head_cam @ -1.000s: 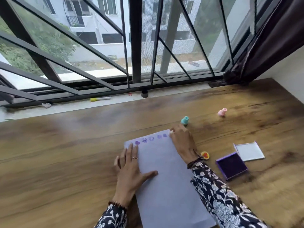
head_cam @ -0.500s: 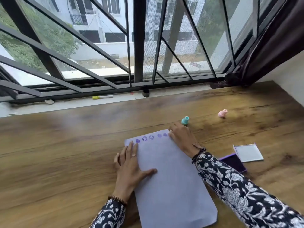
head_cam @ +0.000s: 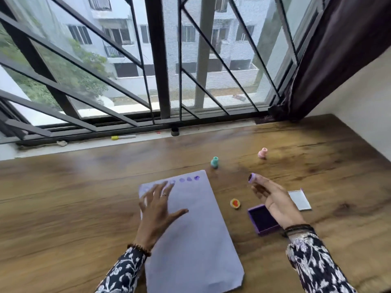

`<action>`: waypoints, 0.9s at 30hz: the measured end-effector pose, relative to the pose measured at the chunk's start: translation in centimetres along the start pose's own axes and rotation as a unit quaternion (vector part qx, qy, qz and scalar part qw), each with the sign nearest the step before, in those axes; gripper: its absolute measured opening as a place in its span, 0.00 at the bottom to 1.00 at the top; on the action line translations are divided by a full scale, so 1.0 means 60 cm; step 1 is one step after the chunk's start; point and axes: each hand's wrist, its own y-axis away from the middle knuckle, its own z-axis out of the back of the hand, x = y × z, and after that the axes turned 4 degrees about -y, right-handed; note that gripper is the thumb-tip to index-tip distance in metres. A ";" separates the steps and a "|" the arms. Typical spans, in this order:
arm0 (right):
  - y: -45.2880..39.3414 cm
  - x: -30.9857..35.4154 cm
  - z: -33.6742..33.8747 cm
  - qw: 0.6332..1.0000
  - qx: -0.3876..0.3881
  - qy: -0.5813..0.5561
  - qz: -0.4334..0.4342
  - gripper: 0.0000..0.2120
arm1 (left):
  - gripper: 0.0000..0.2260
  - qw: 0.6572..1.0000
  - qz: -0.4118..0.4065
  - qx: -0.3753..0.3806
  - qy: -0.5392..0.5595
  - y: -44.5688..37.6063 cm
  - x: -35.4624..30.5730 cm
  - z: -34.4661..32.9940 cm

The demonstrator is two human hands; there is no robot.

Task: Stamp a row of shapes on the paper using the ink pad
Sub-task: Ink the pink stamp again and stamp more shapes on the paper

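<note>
Purple stamp: the right hand holds it at the fingertips, palm turned up, the inked face toward the camera; it is raised over the wooden table, to the right of the paper.
Left hand: the fingers are spread and straight, on or just over the paper's left part; the blur does not let me tell if it touches.
Paper: a pale sheet lying flat, with a row of purple shapes along its top edge.
Ink pad: an open purple box just below the right hand; its white lid lies apart, to the right.
Other stamps: a red and yellow one between paper and ink pad; a teal one near the paper's top corner; a pink one farther right.
Window sill: a yellow marker lies there.
</note>
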 end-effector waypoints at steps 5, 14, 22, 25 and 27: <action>0.014 0.001 0.065 0.996 -0.015 -0.083 -0.037 0.16 | 0.18 0.985 -0.167 0.051 -0.014 -0.022 -0.169 -0.053; 0.024 -0.014 0.106 0.997 -0.005 -0.064 -0.046 0.05 | 0.10 0.975 -0.193 0.109 0.004 -0.049 -0.241 -0.104; 0.012 0.009 0.088 0.991 0.088 0.101 0.022 0.05 | 0.14 0.740 0.155 0.173 0.632 -0.050 -0.260 -0.077; 0.005 0.020 0.075 0.967 0.127 0.200 0.096 0.08 | 0.15 0.692 0.155 0.177 0.682 -0.048 -0.265 -0.071; 0.002 0.024 0.068 0.953 0.140 0.237 0.125 0.12 | 0.15 0.693 0.150 0.175 0.683 -0.048 -0.268 -0.069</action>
